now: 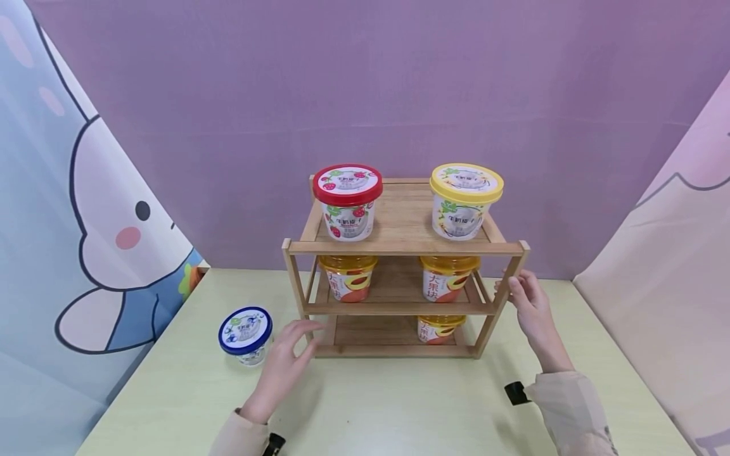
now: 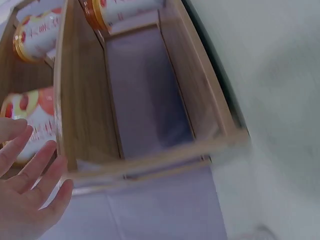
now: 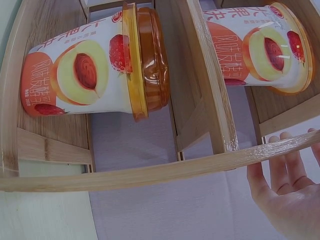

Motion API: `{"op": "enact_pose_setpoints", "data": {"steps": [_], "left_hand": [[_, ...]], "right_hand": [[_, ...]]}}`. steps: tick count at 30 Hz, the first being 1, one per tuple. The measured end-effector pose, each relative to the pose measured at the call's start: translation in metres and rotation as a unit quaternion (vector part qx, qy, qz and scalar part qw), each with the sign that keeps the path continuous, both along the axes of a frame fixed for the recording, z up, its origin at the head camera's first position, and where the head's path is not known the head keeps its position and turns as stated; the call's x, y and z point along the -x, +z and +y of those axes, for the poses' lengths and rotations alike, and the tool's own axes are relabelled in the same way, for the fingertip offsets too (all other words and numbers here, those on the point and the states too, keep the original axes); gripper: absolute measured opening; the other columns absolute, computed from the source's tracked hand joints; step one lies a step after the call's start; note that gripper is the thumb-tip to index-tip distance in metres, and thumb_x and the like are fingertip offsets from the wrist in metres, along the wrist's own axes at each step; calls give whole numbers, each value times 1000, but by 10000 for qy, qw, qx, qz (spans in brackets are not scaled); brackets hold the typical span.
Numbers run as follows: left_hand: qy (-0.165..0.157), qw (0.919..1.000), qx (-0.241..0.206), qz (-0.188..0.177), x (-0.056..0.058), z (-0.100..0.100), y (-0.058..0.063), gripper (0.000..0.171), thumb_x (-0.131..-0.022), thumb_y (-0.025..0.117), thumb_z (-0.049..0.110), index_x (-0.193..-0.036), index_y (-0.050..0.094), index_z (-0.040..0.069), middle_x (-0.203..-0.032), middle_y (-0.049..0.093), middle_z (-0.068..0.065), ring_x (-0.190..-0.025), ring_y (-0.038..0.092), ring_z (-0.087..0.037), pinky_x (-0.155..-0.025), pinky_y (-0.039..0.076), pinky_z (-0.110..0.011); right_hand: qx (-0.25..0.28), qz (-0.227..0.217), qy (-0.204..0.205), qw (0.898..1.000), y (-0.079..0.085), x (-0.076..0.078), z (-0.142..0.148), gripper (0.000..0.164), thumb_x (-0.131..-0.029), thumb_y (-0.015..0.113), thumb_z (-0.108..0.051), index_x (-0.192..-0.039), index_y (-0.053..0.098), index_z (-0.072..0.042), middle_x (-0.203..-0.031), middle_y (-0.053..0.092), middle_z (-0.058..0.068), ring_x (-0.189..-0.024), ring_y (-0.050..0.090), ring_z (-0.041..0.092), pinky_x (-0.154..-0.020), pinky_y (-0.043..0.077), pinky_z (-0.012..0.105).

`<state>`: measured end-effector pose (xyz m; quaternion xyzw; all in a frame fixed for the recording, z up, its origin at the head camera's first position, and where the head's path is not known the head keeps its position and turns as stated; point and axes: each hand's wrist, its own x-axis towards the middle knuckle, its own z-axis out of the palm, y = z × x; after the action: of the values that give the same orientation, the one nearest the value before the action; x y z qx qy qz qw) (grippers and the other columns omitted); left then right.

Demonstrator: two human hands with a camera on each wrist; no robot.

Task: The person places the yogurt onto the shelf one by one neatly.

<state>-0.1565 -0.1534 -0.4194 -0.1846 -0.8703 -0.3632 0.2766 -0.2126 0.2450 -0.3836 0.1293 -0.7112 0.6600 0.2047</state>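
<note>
A three-tier wooden rack [image 1: 399, 308] stands on the table. My right hand [image 1: 530, 304] is at its right front post, with fingertips [image 3: 286, 136] reaching behind the post and the thumb on the near side. My left hand [image 1: 285, 364] hovers by the rack's lower left corner, fingers loosely bent and holding nothing. Just left of it sits a blue-lidded cup [image 1: 246, 330]. On the top tier stand a red-lidded cup [image 1: 348, 202] and a yellow-lidded cup [image 1: 464, 202]. Peach-printed cups [image 1: 349, 285] with amber lids occupy the middle tier at left and right; another cup [image 1: 438, 330] stands at bottom right.
A purple cloth [image 1: 399, 82] hangs behind the rack. Printed cloth panels [image 1: 131, 240] border the table [image 1: 388, 405] at left and right. The bottom tier's left part [image 1: 371, 329] shows bare wood.
</note>
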Motion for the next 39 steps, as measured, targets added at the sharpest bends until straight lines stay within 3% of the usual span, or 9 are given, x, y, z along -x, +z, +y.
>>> {"op": "enact_pose_setpoints", "data": {"steps": [9, 15, 21, 29, 34, 39], "left_hand": [[511, 9975, 231, 439, -3, -34, -3, 23, -71, 68, -2, -93, 63, 5, -95, 62, -7, -90, 56, -22, -80, 39, -31], [853, 9960, 215, 182, -7, -52, -6, 22, -73, 67, -3, -93, 63, 5, -96, 62, -8, -93, 55, -23, -81, 38, -29], [1054, 9942, 232, -18, -10, -68, -10, 20, -75, 65, -4, -94, 62, 2, -98, 59, -12, -96, 52, -28, -82, 38, -42], [1151, 9923, 447, -63, -10, -87, -18, 21, -76, 60, -8, -97, 60, -4, -108, 52, -23, -102, 46, -40, -84, 33, -54], [1090, 9910, 664, -402, -9, -96, -23, 23, -80, 57, -5, -104, 57, -4, -113, 48, -26, -104, 44, -44, -83, 33, -58], [960, 9906, 846, -482, -7, -101, -30, 27, -81, 57, -5, -108, 56, -5, -117, 46, -30, -105, 43, -47, -83, 33, -59]], "right_hand": [[43, 24, -20, 10000, -1, 1, 0, 15, -94, 42, -14, -104, 49, -7, -87, 60, -7, -82, 56, 3, -73, 43, 13], [79, 33, -12, 10000, -1, 1, 0, 12, -94, 42, -15, -101, 51, -18, -87, 60, -6, -82, 56, 3, -73, 43, 13], [67, 0, -28, 10000, 0, 0, -1, 13, -94, 42, -15, -103, 50, -11, -87, 59, -6, -82, 56, 3, -73, 43, 13], [-86, -84, -124, 9999, 2, -1, -2, 12, -94, 41, -16, -102, 50, -20, -88, 59, -8, -83, 56, 2, -74, 42, 13], [-65, -91, -116, 9999, 2, -1, -2, 13, -94, 41, -16, -102, 50, -21, -88, 59, -7, -83, 56, 2, -74, 43, 13], [-52, -63, -121, 9999, 1, 0, -1, 15, -94, 41, -16, -104, 50, -10, -87, 59, -7, -82, 56, 2, -73, 43, 13]]}}
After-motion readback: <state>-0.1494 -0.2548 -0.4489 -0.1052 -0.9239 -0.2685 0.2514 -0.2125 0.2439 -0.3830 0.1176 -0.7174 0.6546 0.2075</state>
